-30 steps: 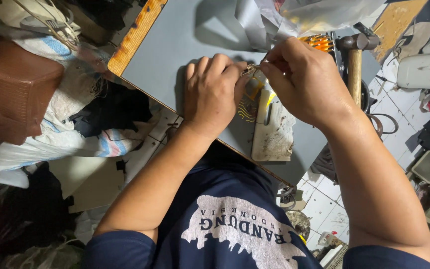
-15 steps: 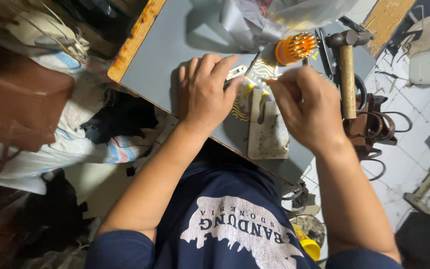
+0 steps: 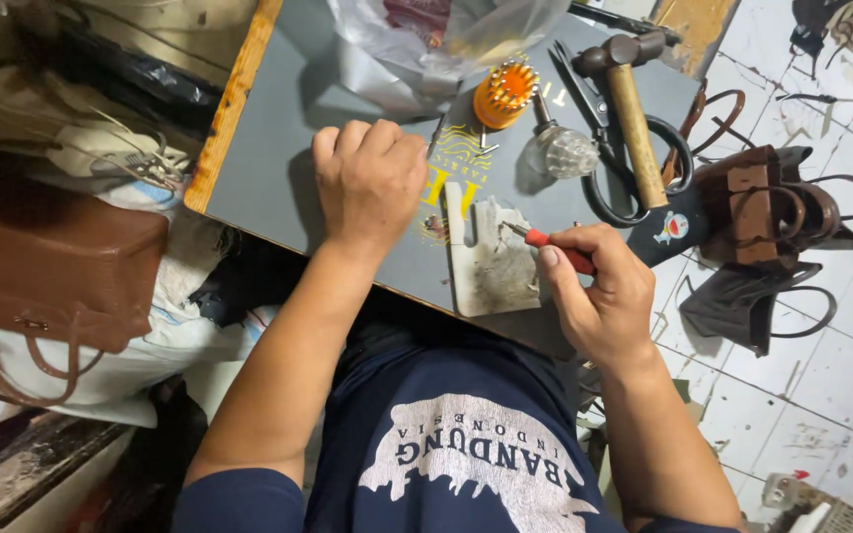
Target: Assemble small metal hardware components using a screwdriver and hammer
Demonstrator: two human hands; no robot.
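Fist of left hand (image 3: 369, 188) hides any contents; right hand (image 3: 599, 296) fingers pinch red-handled tool (image 3: 555, 247), tip blurred.

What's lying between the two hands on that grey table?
In the head view, a worn whitish board lies between the left hand and the right hand, whose red-handled tool points over it.

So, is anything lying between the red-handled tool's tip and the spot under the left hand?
Nothing visible does. The red-handled tool in the right hand points across a worn white cutting pad toward the left hand, which lies apart on the table.
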